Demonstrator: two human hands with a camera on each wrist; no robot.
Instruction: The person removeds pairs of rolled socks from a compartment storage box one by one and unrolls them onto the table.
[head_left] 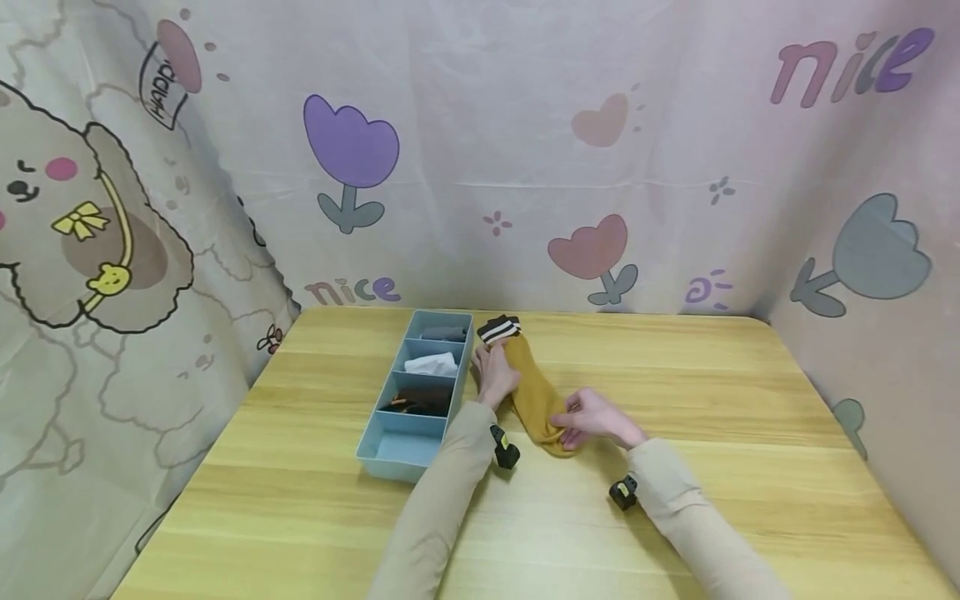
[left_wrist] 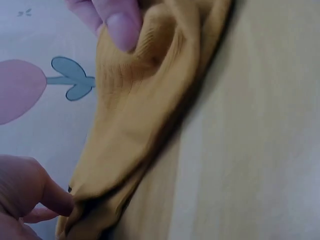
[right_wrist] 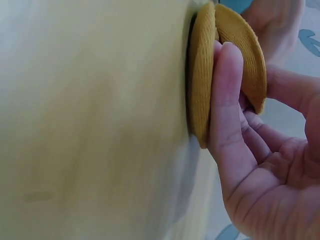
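A pair of mustard-yellow socks (head_left: 534,392), with dark cuffs striped in white, lies slantwise on the wooden table, the toes toward me. My left hand (head_left: 497,375) pinches them just below the cuffs; in the left wrist view that hand (left_wrist: 25,195) has its thumb at the fabric's edge. At the toe end, my right hand (head_left: 592,417) grips the fabric. The right wrist view shows one finger of the right hand (right_wrist: 260,165) between two curved yellow layers of the socks (right_wrist: 202,85), which stand up from the table.
Left of the socks stands a light blue divided box (head_left: 401,471) with several compartments. It holds a grey folded cloth (head_left: 444,333), a white one (head_left: 431,365) and a dark brown one (head_left: 423,400). A printed curtain (head_left: 480,167) hangs behind the wooden table (head_left: 675,367).
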